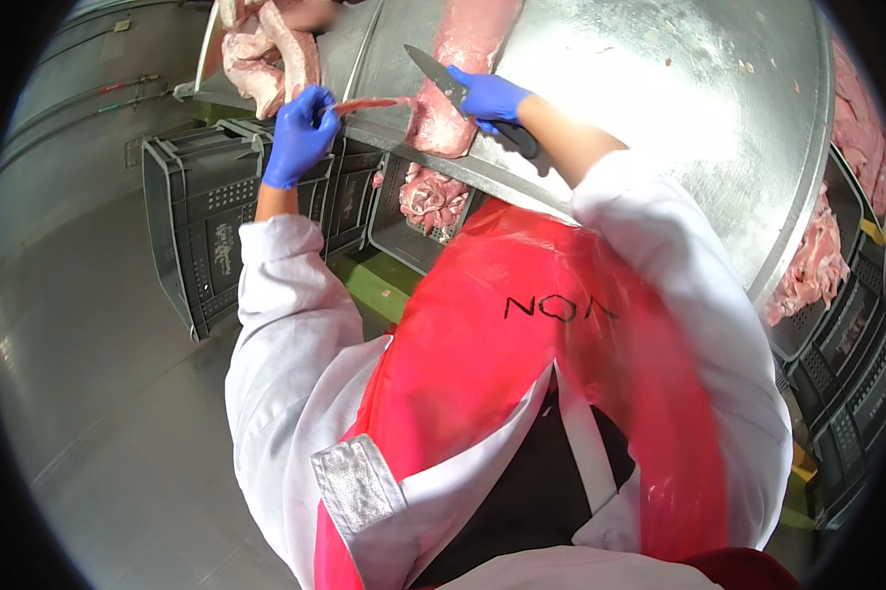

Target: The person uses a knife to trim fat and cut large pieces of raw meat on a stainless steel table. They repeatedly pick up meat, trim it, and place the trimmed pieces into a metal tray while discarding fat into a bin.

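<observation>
Pinches meat strip [372, 103] in left hand [302, 138] at eleven o'clock, grips knife [431, 69] in right hand [494, 99] at twelve, could snap strip by overpulling.

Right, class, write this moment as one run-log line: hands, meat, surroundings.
left hand: pinching thin meat strip | right hand: holding knife at meat slab | slab: on metal table | below: crate holding meat pieces

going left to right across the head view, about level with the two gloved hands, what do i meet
Grey crate, left hand, thin meat strip, long slab of meat, right hand, pink meat at the far right.
</observation>
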{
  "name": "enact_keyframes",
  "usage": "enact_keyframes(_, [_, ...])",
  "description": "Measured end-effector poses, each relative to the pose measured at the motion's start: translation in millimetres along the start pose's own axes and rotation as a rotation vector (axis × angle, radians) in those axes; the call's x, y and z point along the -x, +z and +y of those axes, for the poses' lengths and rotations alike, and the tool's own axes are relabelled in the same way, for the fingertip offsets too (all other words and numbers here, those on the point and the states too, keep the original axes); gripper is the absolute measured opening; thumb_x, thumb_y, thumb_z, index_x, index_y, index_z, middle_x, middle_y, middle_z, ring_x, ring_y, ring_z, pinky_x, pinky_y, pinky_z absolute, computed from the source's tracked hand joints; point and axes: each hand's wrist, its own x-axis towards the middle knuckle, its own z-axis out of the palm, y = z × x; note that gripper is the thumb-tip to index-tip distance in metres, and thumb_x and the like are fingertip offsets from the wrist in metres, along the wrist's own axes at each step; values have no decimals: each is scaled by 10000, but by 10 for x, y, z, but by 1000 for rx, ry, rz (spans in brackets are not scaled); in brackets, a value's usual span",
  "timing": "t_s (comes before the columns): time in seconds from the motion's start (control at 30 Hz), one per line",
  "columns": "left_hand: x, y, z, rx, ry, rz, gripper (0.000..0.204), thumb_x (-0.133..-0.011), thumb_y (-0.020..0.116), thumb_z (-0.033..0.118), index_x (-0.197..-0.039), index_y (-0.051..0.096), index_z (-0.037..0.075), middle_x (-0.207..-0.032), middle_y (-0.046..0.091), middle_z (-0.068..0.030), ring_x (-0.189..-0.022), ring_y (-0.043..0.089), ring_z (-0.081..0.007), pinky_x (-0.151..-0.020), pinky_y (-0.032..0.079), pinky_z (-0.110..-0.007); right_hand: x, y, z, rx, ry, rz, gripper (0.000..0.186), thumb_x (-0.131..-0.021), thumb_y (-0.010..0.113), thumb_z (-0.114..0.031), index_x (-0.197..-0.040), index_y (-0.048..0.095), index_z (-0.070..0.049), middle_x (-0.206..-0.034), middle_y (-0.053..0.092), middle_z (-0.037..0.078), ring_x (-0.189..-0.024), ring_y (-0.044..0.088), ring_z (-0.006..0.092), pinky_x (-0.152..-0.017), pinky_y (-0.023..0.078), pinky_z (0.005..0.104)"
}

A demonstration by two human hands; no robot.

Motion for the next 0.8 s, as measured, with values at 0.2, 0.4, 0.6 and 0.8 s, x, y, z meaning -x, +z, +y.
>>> enact_keyframes(0.2, [84, -211, 58, -42, -47, 15, 46, -866, 608, -13, -904, 592, 8, -725, 505, 14, -679, 467, -57, -613, 425, -239, 634, 115, -79, 71, -29, -479, 883, -834, 506, -54, -1629, 127, -119, -724, 661, 151, -514, 636, 228, -529, 562, 371])
enact_keyframes(0.4, [1023, -480, -813, 123, -297, 134, 41, -899, 585, -27, -897, 588, 14, -785, 509, 13, -740, 474, -61, -684, 441, -236, 1790, -253, 136, -88, 15, -229, 787, -907, 514, -110, -1626, 229, -249, -722, 630, 87, -519, 574, 158, -518, 516, 315])
enact_keyframes(0.6, [394, 838, -1020, -337, -217, -131, 783, -770, 794, 407, -1387, 539, -3, -1343, 572, -291, -1271, 535, -434, -1084, 433, -469, 2152, -619, 474, -398, 71, 202, 770, -944, 532, -49, -1625, 237, -255, -606, 554, 29, -434, 499, 99, -446, 463, 275])
enact_keyframes(0.8, [-1355, 2385, 225, -517, -527, -206, 1231, -680, 847, 542, -1555, 201, -33, -1430, 488, -301, -1381, 455, -404, -1096, 436, -484, 2614, -407, 782, -503, 122, 451, 791, -938, 532, -17, -1630, 223, -242, -599, 552, 25, -426, 490, 99, -452, 450, 271])
